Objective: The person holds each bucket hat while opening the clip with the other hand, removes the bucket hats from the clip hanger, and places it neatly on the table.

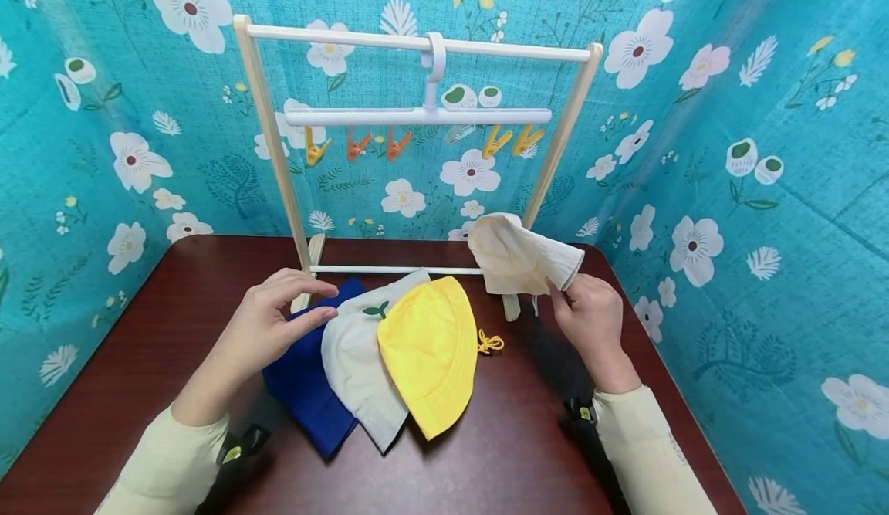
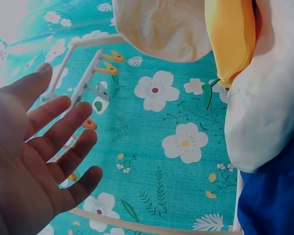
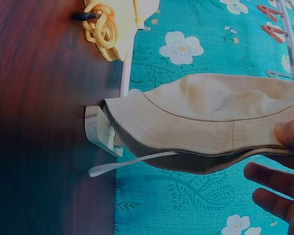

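Note:
My right hand (image 1: pixel 590 318) pinches a cream bucket hat (image 1: pixel 517 256) by its brim, holding it up in front of the rack's right post. The right wrist view shows the thumb on the brim of the hat (image 3: pixel 201 122), with a pale strap (image 3: pixel 132 164) dangling beneath. My left hand (image 1: pixel 267 322) hovers over the left side of the hats, its fingers apart and holding nothing. Below lie three overlapping bucket hats: dark blue (image 1: pixel 305 384), light grey (image 1: pixel 361 360) and, on top, yellow (image 1: pixel 434 353) with a yellow cord (image 1: pixel 490 342) and a green sprout (image 1: pixel 376 310).
Behind the hats stands a wooden rack (image 1: pixel 271 129). A white hanger (image 1: pixel 417 116) hooks over its top bar, with yellow clips (image 1: pixel 495 143), orange clips (image 1: pixel 357 146) and a grey clip (image 2: pixel 102 91) along it. Flowered blue cloth (image 1: pixel 764 268) surrounds the brown table (image 1: pixel 118 391).

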A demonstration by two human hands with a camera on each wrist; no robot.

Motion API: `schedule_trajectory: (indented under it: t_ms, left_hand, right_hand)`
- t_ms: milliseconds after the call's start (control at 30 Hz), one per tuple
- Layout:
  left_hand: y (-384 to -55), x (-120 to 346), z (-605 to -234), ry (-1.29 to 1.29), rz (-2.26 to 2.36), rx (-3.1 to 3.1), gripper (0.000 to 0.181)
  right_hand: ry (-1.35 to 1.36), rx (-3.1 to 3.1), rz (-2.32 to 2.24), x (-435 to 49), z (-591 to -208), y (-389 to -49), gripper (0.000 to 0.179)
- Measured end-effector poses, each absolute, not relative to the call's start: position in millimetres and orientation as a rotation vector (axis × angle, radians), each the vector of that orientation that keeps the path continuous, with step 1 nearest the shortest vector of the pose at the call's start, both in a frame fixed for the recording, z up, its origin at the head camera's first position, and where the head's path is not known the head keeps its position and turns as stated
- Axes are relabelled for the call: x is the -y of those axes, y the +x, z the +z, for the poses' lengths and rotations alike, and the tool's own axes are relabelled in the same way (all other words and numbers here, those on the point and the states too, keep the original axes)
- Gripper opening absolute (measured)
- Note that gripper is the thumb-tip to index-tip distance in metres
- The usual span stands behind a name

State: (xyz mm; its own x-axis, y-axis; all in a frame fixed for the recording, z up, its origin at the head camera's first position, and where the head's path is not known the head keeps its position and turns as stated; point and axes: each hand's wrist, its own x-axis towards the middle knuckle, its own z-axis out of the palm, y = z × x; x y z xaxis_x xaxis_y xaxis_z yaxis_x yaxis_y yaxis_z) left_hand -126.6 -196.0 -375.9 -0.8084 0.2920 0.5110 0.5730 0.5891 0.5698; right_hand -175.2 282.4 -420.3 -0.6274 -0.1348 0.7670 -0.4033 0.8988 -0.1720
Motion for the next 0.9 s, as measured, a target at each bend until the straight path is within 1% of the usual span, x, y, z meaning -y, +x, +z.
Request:
schedule_trajectory:
  t_ms: [233,333,400,533,700,900]
  left_hand:
    - [-128,200,-374,-0.719,-1.051,2.429,0.034]
    - [-127,201,-374,-0.709,-1.040,2.438,0.034]
    - [-127,200,-374,-0.708,-1.042,2.452,0.033]
    - [-124,201,-373,-0.714,-1.030,2.480,0.034]
    - [-123,201,-371,-0.723,-1.020,2.487,0.034]
    - [-124,203,-371,-0.712,-1.002,2.509,0.033]
  right_hand:
    - [0.506,2.236,0.420,-283,-423,-171,0.036]
    - [0.560,2.236,0.417,-285,-426,-169,0.033]
    - [0.585,2.235,0.401,-286,-428,-168,0.038]
    - [0.648,2.227,0.391,-286,-432,-168,0.059]
    - [0.748,2.221,0.397,-286,-437,-167,0.058]
    - [0.804,2.259,0.387,-286,-443,-163,0.059]
